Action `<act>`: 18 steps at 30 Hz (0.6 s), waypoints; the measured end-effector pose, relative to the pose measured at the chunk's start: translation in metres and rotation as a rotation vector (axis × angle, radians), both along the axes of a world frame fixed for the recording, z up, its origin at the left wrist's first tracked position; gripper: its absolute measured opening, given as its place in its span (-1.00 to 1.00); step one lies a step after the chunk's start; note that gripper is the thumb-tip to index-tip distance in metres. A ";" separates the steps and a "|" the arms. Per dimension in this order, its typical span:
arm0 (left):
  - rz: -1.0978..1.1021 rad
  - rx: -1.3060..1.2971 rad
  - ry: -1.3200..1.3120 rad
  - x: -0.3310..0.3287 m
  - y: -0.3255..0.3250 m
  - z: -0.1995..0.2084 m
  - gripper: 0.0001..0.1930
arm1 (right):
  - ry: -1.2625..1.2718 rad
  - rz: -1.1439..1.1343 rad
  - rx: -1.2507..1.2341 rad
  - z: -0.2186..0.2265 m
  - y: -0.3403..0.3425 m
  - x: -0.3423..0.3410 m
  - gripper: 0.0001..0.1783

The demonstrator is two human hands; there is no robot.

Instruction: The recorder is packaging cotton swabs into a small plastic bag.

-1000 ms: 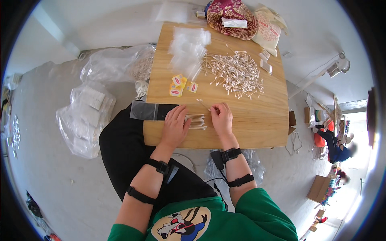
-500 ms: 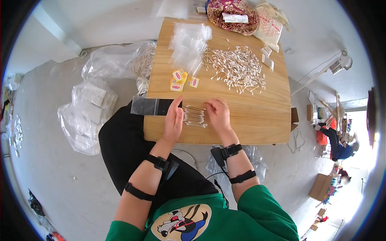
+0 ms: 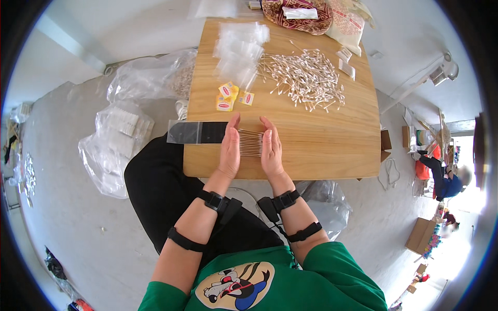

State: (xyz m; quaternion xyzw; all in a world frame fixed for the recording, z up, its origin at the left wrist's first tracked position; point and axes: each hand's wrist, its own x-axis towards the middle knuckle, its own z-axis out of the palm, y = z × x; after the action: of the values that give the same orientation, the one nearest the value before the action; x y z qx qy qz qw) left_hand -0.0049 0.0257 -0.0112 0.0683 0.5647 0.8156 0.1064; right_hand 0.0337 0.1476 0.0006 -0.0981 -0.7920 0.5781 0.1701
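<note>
A row of cotton swabs lies side by side on the wooden table near its front edge. My left hand stands on edge at the row's left end, fingers stretched out. Facing it, my right hand stands flat at the right end, so the swab tips are hidden behind both palms. Reaching left from my left hand is a dark, flat strip with a clear plastic bag at its outer end. Small yellow-and-white cards lie just beyond.
A loose heap of cotton swabs covers the back right of the table. Clear plastic bags lie at the back left. Patterned cloth and a cream sack sit at the far edge. Bulging plastic bags rest on the floor to the left.
My right hand has gone from curled fingers to a flat palm and moved left against the row's right end. The swabs now lie more evenly between both palms.
</note>
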 end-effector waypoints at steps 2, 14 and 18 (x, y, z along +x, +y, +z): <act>-0.008 -0.055 0.014 0.004 0.002 0.003 -0.28 | -0.013 0.003 -0.011 0.001 -0.003 -0.003 -0.50; -0.034 -0.234 0.133 -0.004 -0.005 0.002 -0.40 | 0.067 -0.015 -0.347 -0.009 0.002 -0.009 -0.48; 0.026 -0.291 0.158 -0.003 -0.007 -0.002 -0.44 | 0.063 -0.052 -0.249 -0.009 0.003 -0.007 -0.49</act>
State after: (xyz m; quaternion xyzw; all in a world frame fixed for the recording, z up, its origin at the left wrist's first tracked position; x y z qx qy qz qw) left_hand -0.0075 0.0182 -0.0131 0.1085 0.6844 0.7185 0.0598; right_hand 0.0269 0.1509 -0.0086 -0.1208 -0.7057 0.6700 0.1962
